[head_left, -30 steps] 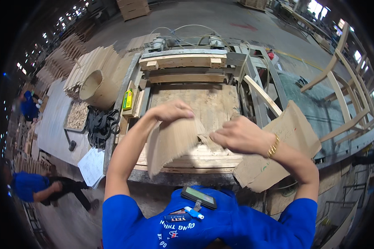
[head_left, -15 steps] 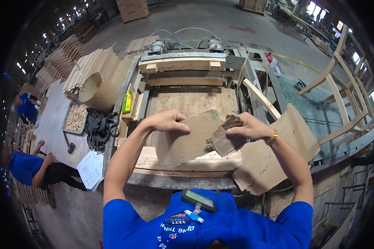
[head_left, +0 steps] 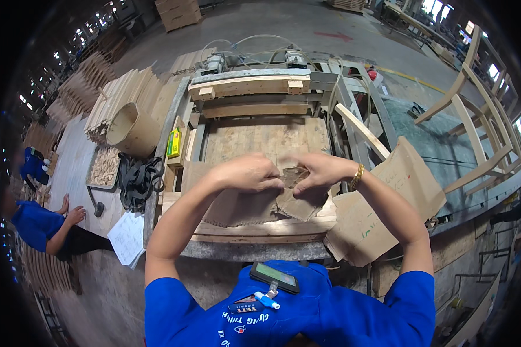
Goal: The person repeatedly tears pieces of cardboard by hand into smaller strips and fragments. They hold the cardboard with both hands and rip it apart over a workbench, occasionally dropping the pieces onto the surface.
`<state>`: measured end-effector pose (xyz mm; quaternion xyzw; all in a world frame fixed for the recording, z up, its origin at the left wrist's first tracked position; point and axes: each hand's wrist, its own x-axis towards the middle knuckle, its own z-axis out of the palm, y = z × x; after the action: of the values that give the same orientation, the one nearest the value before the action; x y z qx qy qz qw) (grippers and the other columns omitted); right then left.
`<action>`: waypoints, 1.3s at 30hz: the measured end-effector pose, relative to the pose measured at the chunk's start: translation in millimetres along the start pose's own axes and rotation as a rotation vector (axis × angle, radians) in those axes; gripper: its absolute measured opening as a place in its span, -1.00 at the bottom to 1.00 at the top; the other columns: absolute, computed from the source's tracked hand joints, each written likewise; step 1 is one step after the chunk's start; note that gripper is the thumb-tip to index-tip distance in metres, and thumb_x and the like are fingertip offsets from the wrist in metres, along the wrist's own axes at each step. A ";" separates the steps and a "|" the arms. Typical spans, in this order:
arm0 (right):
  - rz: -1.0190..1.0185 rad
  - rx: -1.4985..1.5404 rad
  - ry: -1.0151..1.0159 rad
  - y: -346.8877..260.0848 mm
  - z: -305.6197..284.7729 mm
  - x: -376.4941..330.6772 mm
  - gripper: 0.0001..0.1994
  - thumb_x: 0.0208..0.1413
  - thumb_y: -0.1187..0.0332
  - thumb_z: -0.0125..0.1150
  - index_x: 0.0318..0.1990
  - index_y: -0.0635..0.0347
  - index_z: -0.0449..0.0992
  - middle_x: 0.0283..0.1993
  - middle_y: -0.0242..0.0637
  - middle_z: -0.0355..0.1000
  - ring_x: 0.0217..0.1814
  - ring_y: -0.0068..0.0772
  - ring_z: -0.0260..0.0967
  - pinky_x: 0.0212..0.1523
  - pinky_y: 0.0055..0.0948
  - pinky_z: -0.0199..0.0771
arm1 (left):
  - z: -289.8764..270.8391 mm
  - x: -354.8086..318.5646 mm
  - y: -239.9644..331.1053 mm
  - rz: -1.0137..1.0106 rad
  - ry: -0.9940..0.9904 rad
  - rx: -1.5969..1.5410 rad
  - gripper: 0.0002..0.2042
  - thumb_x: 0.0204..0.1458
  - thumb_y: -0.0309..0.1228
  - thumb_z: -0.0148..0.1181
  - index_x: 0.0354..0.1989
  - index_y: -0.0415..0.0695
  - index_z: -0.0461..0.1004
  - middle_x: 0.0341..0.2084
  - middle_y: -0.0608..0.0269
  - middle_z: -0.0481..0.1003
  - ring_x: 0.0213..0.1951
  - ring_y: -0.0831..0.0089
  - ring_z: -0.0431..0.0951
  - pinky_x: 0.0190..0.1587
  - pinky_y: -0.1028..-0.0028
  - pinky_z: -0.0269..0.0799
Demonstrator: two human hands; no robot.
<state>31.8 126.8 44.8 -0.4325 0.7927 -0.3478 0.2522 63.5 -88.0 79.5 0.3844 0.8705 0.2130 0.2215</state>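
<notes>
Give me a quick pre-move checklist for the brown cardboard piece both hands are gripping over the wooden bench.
1. Left hand gripping the torn brown cardboard piece: ok.
2. Right hand gripping the same piece, close beside the left: ok.
3. Cardboard clear of the pale curved wooden slat leaning to the right: ok, apart.
4. Large brown cardboard sheet on the bench's right edge stable: cannot tell, it overhangs.
5. Worn wooden bench top beyond the hands free of loose items: ok.
6. Crouching person in a blue shirt at far left away from the bench: ok.
</notes>
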 end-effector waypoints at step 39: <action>0.793 0.636 0.821 315.2 40.1 -29.2 -0.52 -0.13 0.33 0.28 -0.04 0.43 0.40 -0.05 -0.09 0.42 -0.10 -0.35 0.40 -0.11 -0.46 0.39 | 193.0 -95.3 -141.1 -0.777 0.610 -0.450 -0.56 -0.21 -0.32 0.30 -0.13 -0.30 0.45 -0.25 -0.10 0.50 -0.20 0.20 0.51 -0.16 0.35 0.40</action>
<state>-86.4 259.6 -220.2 0.1565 0.7823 -0.5830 0.1536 146.3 -208.7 -132.3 -0.1019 0.9063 0.3983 0.0981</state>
